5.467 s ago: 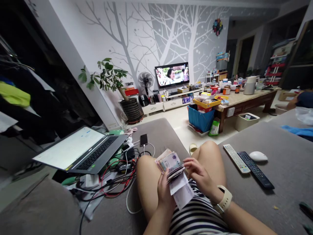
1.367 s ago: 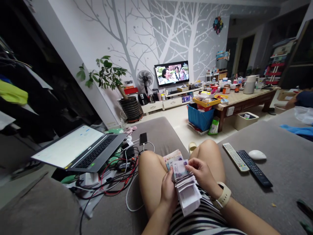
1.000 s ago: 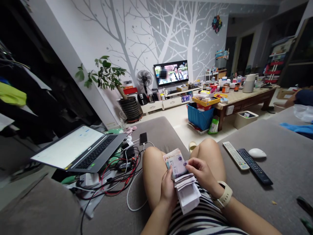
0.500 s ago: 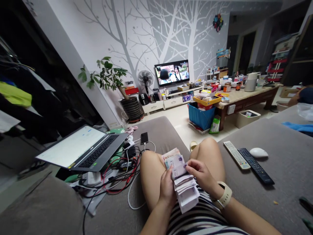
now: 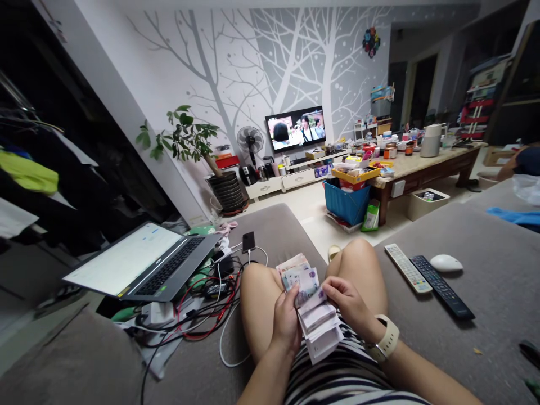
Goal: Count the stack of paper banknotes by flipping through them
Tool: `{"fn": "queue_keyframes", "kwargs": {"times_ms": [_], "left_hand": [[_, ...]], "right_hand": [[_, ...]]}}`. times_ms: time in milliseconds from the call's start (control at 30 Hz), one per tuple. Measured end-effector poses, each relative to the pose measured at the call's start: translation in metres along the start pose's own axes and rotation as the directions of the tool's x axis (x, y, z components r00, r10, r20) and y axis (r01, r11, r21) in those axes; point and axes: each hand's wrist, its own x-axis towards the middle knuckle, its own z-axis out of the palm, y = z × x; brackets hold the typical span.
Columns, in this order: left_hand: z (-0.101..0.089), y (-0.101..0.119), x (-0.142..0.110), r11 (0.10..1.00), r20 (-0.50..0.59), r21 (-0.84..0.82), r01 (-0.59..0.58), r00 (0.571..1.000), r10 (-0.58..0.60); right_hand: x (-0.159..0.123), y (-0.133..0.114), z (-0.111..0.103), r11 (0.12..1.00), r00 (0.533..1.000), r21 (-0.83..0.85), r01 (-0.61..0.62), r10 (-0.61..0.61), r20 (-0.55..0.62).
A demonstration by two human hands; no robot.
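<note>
A fanned stack of banknotes lies over my lap, its near part folded down toward my striped clothing. My left hand is closed on the stack's left side, with the thumb pressed on top. Between the thumb and fingers of my right hand, the edge of one purplish banknote is pinched and bent up. Beyond it, the far ends of greenish and pinkish notes stick out between my knees. A pale-strapped watch is on my right wrist.
On the left stands an open laptop, beside tangled cables and a plugged-in phone. To the right lie a white remote, a black remote and a white mouse. A cluttered table stands farther off.
My right hand has drawn the pinched banknote's edge back toward me, uncovering more of the note beneath. My left hand keeps its hold on the stack.
</note>
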Motion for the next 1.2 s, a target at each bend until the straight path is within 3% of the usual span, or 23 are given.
{"fn": "queue_keyframes", "kwargs": {"times_ms": [100,300,533,767,1200], "left_hand": [[0.0,-0.001,-0.002,1.0,0.02,0.007,-0.001,1.0,0.001],[-0.002,-0.008,-0.005,1.0,0.052,0.022,0.019,0.998,-0.02],[-0.005,-0.013,-0.003,0.998,0.034,0.058,0.032,0.999,-0.034],[-0.008,-0.011,-0.002,1.0,-0.018,0.002,-0.009,1.0,0.009],[-0.007,-0.009,-0.006,0.999,-0.027,0.041,-0.023,0.999,0.024]], "right_hand": [[0.001,0.0,-0.001,1.0,0.999,-0.019,-0.003,0.002,-0.032],[0.006,0.004,-0.004,0.995,0.976,-0.104,0.012,-0.034,-0.215],[0.007,0.007,-0.005,0.983,0.983,-0.182,-0.014,-0.02,-0.183],[0.003,-0.001,0.004,0.977,0.986,-0.209,0.044,-0.076,-0.15],[0.0,-0.007,0.009,0.992,0.99,-0.119,0.048,-0.064,-0.128]]}}
